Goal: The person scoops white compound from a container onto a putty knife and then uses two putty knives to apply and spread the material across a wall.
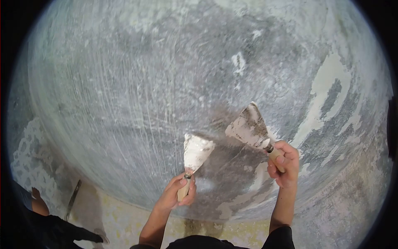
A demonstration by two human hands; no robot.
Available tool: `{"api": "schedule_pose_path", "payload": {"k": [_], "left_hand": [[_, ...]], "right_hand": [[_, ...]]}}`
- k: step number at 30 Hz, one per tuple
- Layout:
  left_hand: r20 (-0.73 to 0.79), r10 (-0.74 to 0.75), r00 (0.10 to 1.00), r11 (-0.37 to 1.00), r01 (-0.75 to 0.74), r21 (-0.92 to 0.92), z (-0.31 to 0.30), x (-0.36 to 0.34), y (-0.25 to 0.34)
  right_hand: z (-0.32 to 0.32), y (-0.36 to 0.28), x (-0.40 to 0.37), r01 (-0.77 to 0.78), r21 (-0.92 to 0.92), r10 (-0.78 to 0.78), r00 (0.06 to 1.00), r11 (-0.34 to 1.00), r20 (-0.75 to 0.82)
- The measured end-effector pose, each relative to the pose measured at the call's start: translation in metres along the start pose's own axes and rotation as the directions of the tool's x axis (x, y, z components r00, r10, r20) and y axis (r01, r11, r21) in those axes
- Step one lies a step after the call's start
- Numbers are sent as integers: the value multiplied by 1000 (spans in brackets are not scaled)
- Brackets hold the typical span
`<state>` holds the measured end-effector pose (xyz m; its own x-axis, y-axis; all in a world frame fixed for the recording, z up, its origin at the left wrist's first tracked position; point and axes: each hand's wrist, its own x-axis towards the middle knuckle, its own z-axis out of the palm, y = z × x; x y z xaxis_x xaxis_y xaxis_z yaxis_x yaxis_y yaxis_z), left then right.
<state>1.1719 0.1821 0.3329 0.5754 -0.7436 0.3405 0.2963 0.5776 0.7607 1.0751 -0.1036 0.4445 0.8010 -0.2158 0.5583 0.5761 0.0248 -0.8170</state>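
Observation:
My left hand point(175, 193) is wrapped round the pale wooden handle of a putty knife point(196, 150), its blade pointing up and coated with white putty. To the right, my right hand point(287, 165) grips the handle of a second putty knife point(248, 126). That wider blade points up and to the left, smeared with pale putty and dark marks. Both blades are in front of a large grey wall point(124, 103) that is scratched and streaked. Fresh-looking pale putty point(329, 79) forms a long curved patch on the wall, right of my right hand.
Below the wall runs a stained, yellowish floor point(124, 218). At the lower left, another person point(45, 230) in dark clothing stands near a thin dark rod point(73, 200). White blotches point(35, 151) cover the surface at the far left.

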Motion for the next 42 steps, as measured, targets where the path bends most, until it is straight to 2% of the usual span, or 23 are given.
{"api": "schedule_pose_path", "payload": {"k": [4, 7, 10, 13, 15, 17, 19, 25, 28, 31, 37, 42], "left_hand": [[-29, -13, 1000, 1000, 12, -28, -3, 2, -3], [-56, -21, 998, 999, 19, -26, 0, 2, -5], [-27, -22, 999, 998, 20, -53, 1, 2, -7], [-30, -27, 999, 998, 25, -60, -1, 1, -11], [-41, -28, 999, 998, 25, -54, 1, -1, -13], [-53, -36, 998, 998, 33, -57, 0, -3, -18], [-66, -47, 997, 997, 43, -68, -2, -6, -24], [-86, -102, 991, 988, 91, -123, -6, -16, -38], [-87, -103, 991, 988, 92, -124, -8, -19, -39], [-100, -106, 989, 988, 93, -122, -9, -22, -39], [-111, -82, 991, 992, 70, -105, -12, -23, -40], [-144, -89, 986, 991, 73, -111, -12, -23, -39]], "right_hand": [[3, -7, 7, -45, 65, 46, 999, 997, -18], [1, -12, 16, -10, 105, 14, 999, 994, -31], [-4, -20, 31, 82, 136, -82, 997, 987, -1], [4, -34, 51, 273, -110, -287, 947, 956, -142], [0, -42, 65, 360, -310, -405, 910, 880, -91], [-2, -46, 82, 412, -543, -524, 849, 732, -64], [-9, -50, 99, 443, -690, -609, 793, 573, 4], [2, -64, 127, 469, -820, -719, 687, 329, 105], [4, -61, 138, 509, -843, -781, 593, 176, 195], [3, -56, 145, 512, -855, -798, 546, 79, 254], [18, -45, 146, 429, -900, -822, 485, -74, 298], [34, -32, 146, 430, -903, -800, 537, -14, 269]]}}
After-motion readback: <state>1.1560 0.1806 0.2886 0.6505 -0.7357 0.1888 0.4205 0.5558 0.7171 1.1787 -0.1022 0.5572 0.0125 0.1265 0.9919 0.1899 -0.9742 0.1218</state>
